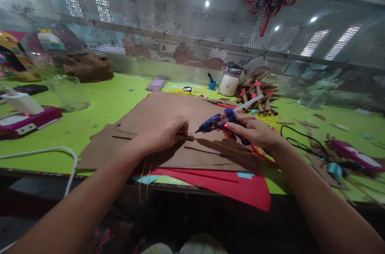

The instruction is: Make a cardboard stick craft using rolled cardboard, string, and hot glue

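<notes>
My right hand (251,128) is wrapped round a blue hot glue gun (218,121). A pale glue stick (249,101) sticks out of its back, and a small red light glows on its body. The nozzle points left, a short way from my left hand (171,132). Those fingers are pinched on a small rolled piece of brown paper (188,138), whose other end is hidden by the hand. Beneath both hands lie large brown paper sheets (162,105) with thin cut strips (207,150) on top. Yellow strands (145,174) hang below my left wrist.
Red paper (252,190) juts over the table's front edge. Behind my right hand are a white jar (230,81) and a pile of brown paper rolls (264,93). Purple power strips (30,121) lie at left and right. A clear plastic cup (72,93) stands left; mesh (180,25) rises behind.
</notes>
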The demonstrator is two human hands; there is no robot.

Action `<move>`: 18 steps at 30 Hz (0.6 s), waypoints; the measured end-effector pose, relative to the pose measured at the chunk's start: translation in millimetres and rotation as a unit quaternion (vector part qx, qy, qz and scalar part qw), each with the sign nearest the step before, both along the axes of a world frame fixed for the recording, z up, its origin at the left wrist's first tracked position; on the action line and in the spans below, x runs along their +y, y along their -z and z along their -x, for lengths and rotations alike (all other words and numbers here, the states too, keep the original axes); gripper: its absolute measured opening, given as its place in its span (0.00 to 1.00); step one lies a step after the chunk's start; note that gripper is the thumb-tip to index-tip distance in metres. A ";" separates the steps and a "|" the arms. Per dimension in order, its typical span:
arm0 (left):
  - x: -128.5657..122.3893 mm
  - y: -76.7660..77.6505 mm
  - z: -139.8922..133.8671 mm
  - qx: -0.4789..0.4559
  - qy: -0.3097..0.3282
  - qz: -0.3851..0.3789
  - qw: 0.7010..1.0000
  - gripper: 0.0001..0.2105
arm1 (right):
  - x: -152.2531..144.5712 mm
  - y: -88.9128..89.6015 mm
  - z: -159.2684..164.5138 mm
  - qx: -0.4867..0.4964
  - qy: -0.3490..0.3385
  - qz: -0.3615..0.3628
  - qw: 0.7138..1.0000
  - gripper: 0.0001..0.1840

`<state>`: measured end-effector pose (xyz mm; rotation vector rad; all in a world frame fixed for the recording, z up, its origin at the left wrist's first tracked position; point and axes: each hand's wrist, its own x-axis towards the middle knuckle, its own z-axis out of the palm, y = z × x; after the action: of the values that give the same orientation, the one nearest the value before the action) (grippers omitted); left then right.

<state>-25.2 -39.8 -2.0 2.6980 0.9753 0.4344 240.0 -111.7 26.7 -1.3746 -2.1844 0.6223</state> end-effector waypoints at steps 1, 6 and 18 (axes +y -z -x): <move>0.2 0.1 0.3 0.000 0.001 0.001 1.000 0.02 | 0.2 -0.1 0.5 -0.009 0.000 -0.005 1.000 0.23; 1.8 0.7 2.0 0.002 0.031 0.021 0.999 0.05 | 1.0 0.2 2.5 -0.040 0.003 -0.026 0.999 0.23; 1.0 -3.3 2.3 -0.041 0.043 0.022 0.998 0.04 | 3.5 4.7 -2.0 0.029 0.014 0.022 0.999 0.24</move>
<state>-27.6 -38.7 1.3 2.6475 0.8330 0.4970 242.0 -108.2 22.0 -1.3880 -2.1145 0.6948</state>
